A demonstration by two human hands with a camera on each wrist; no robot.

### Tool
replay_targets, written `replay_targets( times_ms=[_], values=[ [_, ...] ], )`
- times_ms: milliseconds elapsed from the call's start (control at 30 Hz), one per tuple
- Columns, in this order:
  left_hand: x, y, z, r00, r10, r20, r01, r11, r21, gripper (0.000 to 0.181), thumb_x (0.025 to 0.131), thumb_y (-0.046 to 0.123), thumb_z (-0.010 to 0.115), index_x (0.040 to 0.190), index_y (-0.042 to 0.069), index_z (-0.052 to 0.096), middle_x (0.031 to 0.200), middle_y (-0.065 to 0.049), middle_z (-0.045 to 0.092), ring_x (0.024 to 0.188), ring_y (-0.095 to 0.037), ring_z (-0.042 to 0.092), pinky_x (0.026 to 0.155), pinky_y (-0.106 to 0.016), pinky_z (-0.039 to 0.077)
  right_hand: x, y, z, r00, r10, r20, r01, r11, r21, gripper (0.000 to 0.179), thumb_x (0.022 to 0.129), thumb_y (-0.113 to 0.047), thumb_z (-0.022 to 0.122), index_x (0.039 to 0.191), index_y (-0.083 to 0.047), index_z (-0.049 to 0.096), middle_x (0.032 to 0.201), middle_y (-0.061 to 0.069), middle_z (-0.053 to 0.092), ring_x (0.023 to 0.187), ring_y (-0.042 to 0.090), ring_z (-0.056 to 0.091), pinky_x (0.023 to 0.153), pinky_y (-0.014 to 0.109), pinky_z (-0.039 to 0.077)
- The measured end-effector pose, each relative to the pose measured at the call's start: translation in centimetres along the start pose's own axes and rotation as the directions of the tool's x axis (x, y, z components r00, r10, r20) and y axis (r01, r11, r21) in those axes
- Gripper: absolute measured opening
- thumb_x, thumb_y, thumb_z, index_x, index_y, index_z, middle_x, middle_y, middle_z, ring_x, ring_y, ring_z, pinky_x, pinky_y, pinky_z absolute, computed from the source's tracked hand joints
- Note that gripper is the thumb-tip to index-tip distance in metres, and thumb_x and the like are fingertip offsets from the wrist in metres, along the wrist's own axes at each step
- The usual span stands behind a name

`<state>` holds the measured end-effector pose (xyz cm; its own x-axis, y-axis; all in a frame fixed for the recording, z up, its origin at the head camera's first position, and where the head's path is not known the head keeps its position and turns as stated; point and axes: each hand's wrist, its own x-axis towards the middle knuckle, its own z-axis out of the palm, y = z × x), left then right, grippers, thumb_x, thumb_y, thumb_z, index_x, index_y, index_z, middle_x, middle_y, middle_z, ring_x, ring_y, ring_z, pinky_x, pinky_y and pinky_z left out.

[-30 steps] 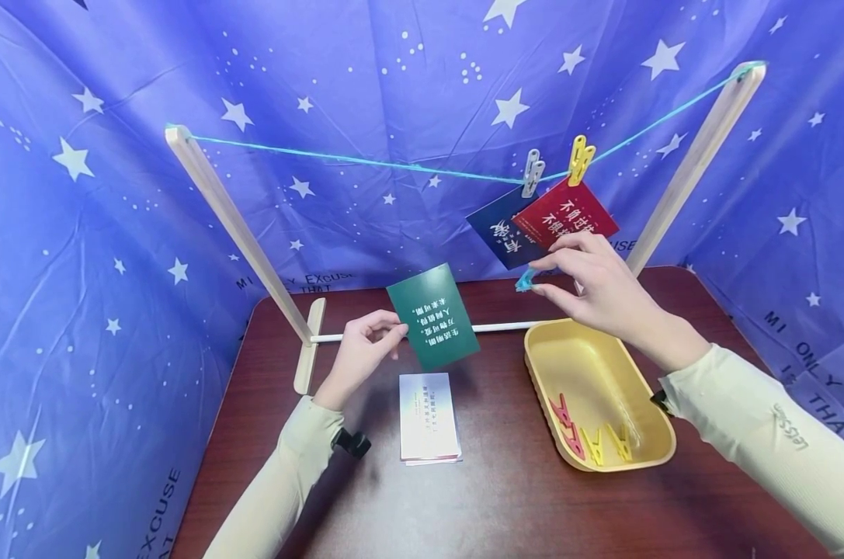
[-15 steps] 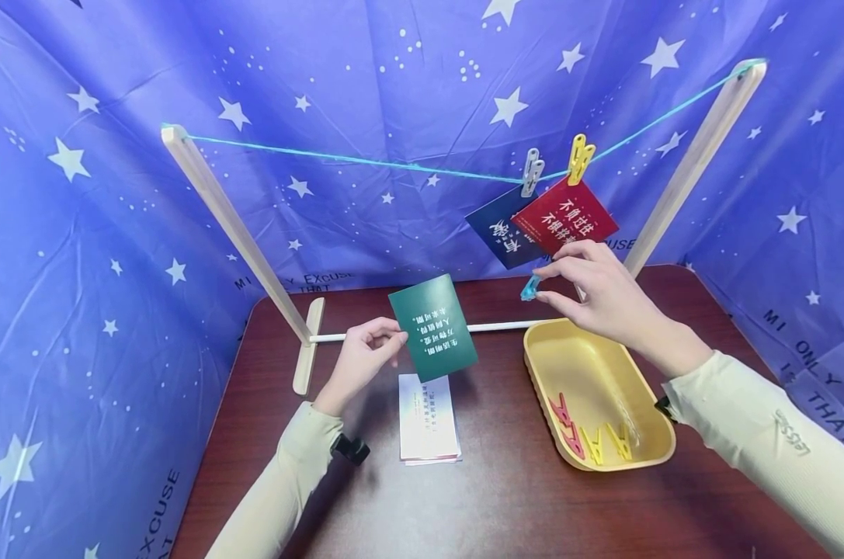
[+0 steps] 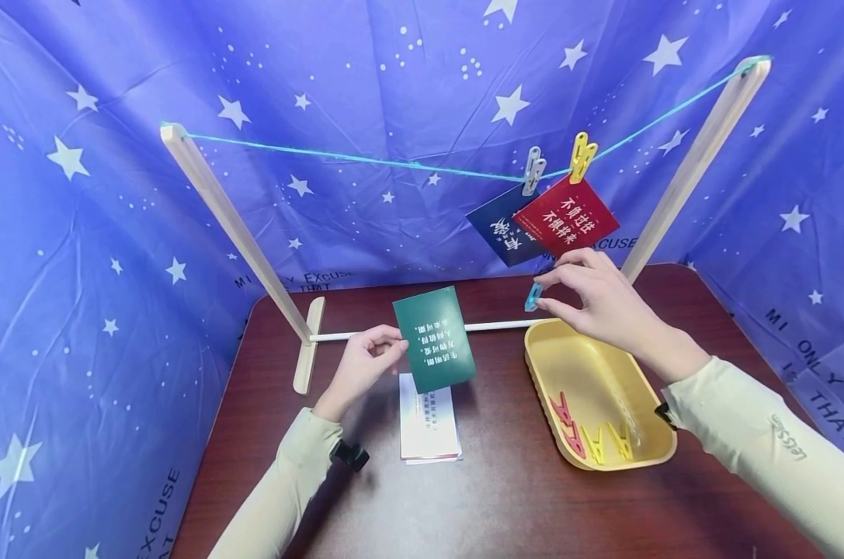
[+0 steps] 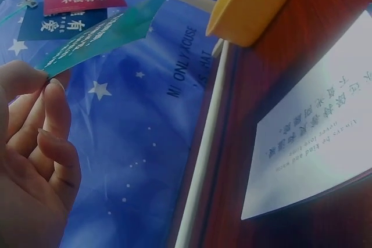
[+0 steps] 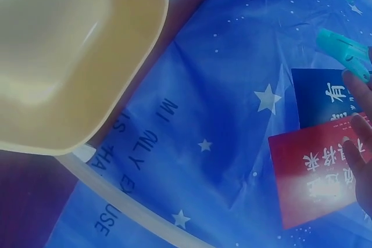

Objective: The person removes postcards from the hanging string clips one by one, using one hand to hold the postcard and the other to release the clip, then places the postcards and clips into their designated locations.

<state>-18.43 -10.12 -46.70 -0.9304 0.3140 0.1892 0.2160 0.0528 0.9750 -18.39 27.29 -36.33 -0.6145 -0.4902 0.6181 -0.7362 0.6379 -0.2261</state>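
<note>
A green card with white writing is pinched at its left edge by my left hand, over a stack of white-topped cards on the table. The left wrist view shows thumb and fingertips on one corner of the green card. My right hand pinches a blue clothespin between thumb and index finger, just below the hanging cards. On the line, a grey clothespin holds a dark blue card and a yellow clothespin holds a red card, which partly covers the blue one.
A turquoise string sags between two wooden posts. A white rod joins them low down. The yellow tub at the right contains pink clothespins and yellow clothespins. Starry blue cloth surrounds the table.
The green card has come down and now overlaps the top of the stack in the head view. My right hand has lowered slightly, and the blue clothespin has turned more upright.
</note>
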Motion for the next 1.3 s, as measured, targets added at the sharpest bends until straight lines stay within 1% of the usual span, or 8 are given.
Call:
replay_targets(
  times_ms=[200,367,500,733,933,1067,1200,1300],
  values=[
    [-0.3,-0.6,-0.1,1.000,0.008,0.006,-0.008,1.000,-0.011,0.013,0.095,-0.006,0.067,0.105,-0.014,0.067,0.088,-0.029,0.069,0.055,-0.011,0.057,0.055,-0.027,0.051,-0.2,0.0,0.1,1.000,0.017,0.018,-0.017,1.000,-0.006,0.038,0.070,-0.004,0.092,0.105,-0.006,0.077,0.096,0.010,0.070,0.102,0.033,0.055,0.087,0.048,0.040],
    [-0.7,-1.1,-0.1,1.000,-0.004,0.025,0.005,1.000,-0.019,0.013,0.096,-0.004,0.068,0.105,-0.013,0.068,0.085,-0.028,0.068,0.054,-0.017,0.057,0.053,-0.023,0.046,-0.6,-0.1,0.2,0.998,0.041,0.040,-0.041,0.999,-0.011,0.035,0.072,-0.005,0.091,0.104,-0.005,0.077,0.095,0.010,0.071,0.103,0.032,0.055,0.088,0.049,0.040],
    [-1.0,-1.3,-0.3,0.999,-0.008,0.032,0.009,1.000,-0.014,0.014,0.096,-0.003,0.067,0.105,-0.013,0.068,0.080,-0.022,0.067,0.055,-0.013,0.057,0.052,-0.022,0.041,-0.9,-0.1,0.4,0.998,0.050,0.043,-0.049,0.999,-0.018,0.034,0.072,-0.004,0.091,0.103,-0.005,0.077,0.093,0.009,0.071,0.102,0.032,0.055,0.086,0.048,0.040],
    [-1.5,-2.0,-0.6,0.999,-0.010,0.052,0.011,1.000,-0.024,0.012,0.096,-0.003,0.066,0.104,-0.014,0.065,0.079,-0.027,0.065,0.053,-0.019,0.057,0.051,-0.024,0.042,-1.7,0.0,0.8,0.997,0.055,0.046,-0.054,0.998,-0.031,0.032,0.072,-0.005,0.091,0.100,-0.007,0.077,0.092,0.008,0.070,0.100,0.031,0.056,0.083,0.046,0.041],
    [-1.7,-2.3,-0.5,0.998,-0.038,0.059,0.040,0.999,-0.029,0.013,0.096,-0.002,0.067,0.103,-0.013,0.065,0.073,-0.004,0.066,0.051,-0.015,0.054,0.048,-0.019,0.034,-2.3,0.1,1.0,0.997,0.054,0.062,-0.052,0.998,-0.031,0.031,0.073,-0.006,0.091,0.101,-0.007,0.078,0.091,0.006,0.070,0.099,0.030,0.055,0.083,0.045,0.040],
    [-2.0,-2.6,-0.5,0.997,-0.051,0.065,0.052,0.998,-0.025,0.013,0.096,-0.002,0.067,0.103,-0.013,0.066,0.073,-0.001,0.067,0.050,-0.014,0.053,0.047,-0.018,0.032,-2.6,0.2,1.0,0.996,0.065,0.066,-0.063,0.997,-0.033,0.032,0.073,-0.006,0.090,0.102,-0.007,0.077,0.093,0.007,0.069,0.100,0.030,0.055,0.083,0.045,0.040],
    [-2.2,-2.9,-0.4,0.997,-0.055,0.060,0.056,0.998,-0.017,0.012,0.096,-0.002,0.067,0.103,-0.012,0.065,0.077,-0.003,0.068,0.050,-0.014,0.052,0.048,-0.018,0.033,-2.9,0.3,0.9,0.993,0.088,0.075,-0.085,0.996,-0.037,0.032,0.073,-0.006,0.090,0.103,-0.008,0.078,0.095,0.008,0.068,0.100,0.030,0.056,0.083,0.045,0.040],
    [-2.4,-3.2,-0.4,0.997,-0.062,0.055,0.062,0.998,-0.006,0.013,0.096,-0.002,0.067,0.103,-0.012,0.065,0.080,-0.018,0.068,0.050,-0.011,0.052,0.049,-0.018,0.035,-3.3,0.5,1.0,0.991,0.105,0.082,-0.102,0.994,-0.044,0.032,0.074,-0.007,0.091,0.103,-0.010,0.078,0.097,0.008,0.068,0.101,0.029,0.056,0.083,0.045,0.040]
  ],
)
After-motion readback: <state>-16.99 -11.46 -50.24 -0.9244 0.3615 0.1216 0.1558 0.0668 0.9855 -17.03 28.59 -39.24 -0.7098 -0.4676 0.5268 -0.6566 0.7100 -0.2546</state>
